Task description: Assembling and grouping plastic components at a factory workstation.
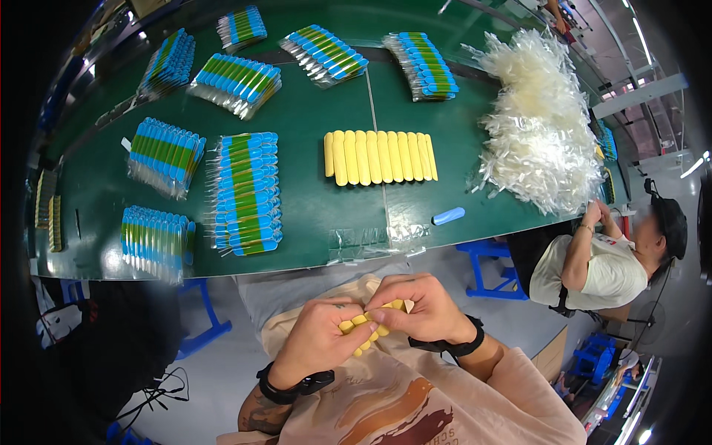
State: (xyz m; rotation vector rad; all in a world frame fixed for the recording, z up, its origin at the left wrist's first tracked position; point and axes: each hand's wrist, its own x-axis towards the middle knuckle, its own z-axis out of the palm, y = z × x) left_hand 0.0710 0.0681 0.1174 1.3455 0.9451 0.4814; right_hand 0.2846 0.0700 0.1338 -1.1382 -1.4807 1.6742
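Head view: left hand [320, 331] and right hand [424, 311] pinch sticks [359, 321] between them, likely aligning; next move needs even pressure.

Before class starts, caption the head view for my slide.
Left hand and right hand hold yellow strips beside a green table with blue and green bundles and translucent wrappers.

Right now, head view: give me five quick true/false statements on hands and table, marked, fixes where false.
1. The left hand holds yellow pieces. True.
2. The right hand is empty. False: the right hand holds them too.
3. The yellow row lies on the green table. True.
4. The small blue piece touches that row. False: the blue piece lies apart from it.
5. The clear plastic pile is on the table's right side. True.
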